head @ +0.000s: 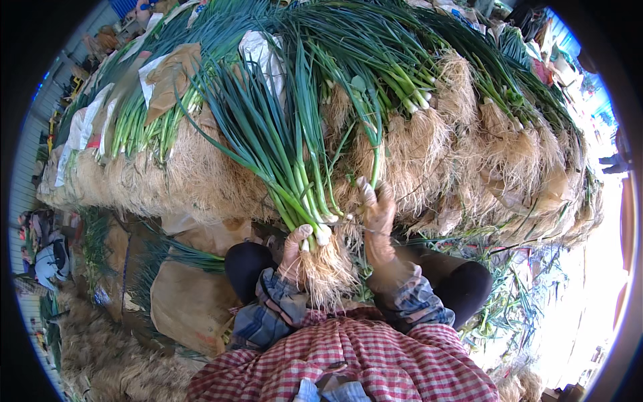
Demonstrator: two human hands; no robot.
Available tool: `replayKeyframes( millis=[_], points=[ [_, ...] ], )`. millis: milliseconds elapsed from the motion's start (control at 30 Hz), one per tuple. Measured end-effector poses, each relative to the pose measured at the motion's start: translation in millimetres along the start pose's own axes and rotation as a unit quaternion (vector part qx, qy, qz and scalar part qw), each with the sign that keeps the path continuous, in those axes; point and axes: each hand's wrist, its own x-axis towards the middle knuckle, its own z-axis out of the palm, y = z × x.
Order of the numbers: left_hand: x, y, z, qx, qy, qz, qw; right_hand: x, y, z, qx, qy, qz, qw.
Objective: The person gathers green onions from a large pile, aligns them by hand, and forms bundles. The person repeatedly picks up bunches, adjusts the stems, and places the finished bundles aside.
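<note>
My left hand (293, 254) grips a bunch of green onions (296, 171) just above the roots. The white bulbs sit by my thumb, the tan roots (326, 274) hang toward my lap, and the long dark leaves fan away from me. To its right, my right hand (380, 218) is raised, with a single green onion stalk (376, 161) between its thumb and fingers. That stalk's leaves run up toward the heap, and its lower end is hidden by the hand. Thin stalks with small bulbs lie loosely along the bunch's right side.
A large heap of green onions (402, 80) spans the space before me, roots facing me. Brown paper (176, 68) and a white plastic sheet (261, 58) lie on it. A tan sack (186, 301) stands at my left, and loose leaves (507, 301) litter the ground at right.
</note>
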Motion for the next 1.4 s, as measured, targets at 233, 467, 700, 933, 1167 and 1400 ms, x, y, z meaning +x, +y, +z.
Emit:
replayKeyframes(
  millis=[233,467,700,933,1167,1400],
  points=[
    [3.4,5.2,-31.2,-0.021,-0.089,0.013,0.996,-5.3,4.5,-0.8,0.206,-0.246,0.173,0.931],
    [-6.0,7.7,-36.0,0.095,-0.007,-0.023,0.995,-15.1,-19.6,11.3,-0.394,-0.172,-0.049,0.902],
    [-5.3,-3.2,-12.0,0.083,-0.032,0.075,0.993,9.7,-44.5,-28.3,0.162,0.175,-0.028,0.971],
    [-9.5,-9.2,9.5,0.116,0.033,-0.025,0.992,43.0,8.9,28.9,-0.496,-0.004,-0.291,0.818],
    [-13.7,9.7,8.5,0.078,0.022,-0.06,0.995,15.4,-8.9,23.2,-0.684,-0.074,-0.257,0.679],
    [-10.8,16.8,-9.5,0.099,0.01,-0.042,0.994,43.3,-10.5,41.6,-0.516,-0.116,-0.403,0.747]
  ],
)
